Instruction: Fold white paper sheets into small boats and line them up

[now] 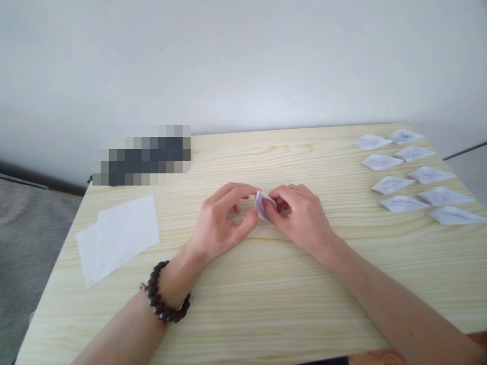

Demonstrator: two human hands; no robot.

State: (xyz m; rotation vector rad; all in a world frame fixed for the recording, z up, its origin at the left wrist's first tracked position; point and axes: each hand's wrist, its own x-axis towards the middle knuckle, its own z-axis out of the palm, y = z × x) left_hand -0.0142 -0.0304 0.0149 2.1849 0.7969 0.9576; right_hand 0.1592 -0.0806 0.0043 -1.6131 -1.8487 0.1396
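Observation:
A small piece of folded white paper is held between my two hands above the middle of the table. My left hand pinches its left edge between thumb and fingertips. On the other side, my right hand grips it with the thumb pressed on its near face and the fingers curled behind. Part of the paper is hidden by the right thumb and fingers. Several folded paper boats lie in two rows at the right side of the table, pointed at both ends.
Flat white paper sheets overlap at the left of the wooden table. A dark, pixelated object sits at the back left corner. Behind the table rises a white wall. A dark beaded bracelet circles my left wrist.

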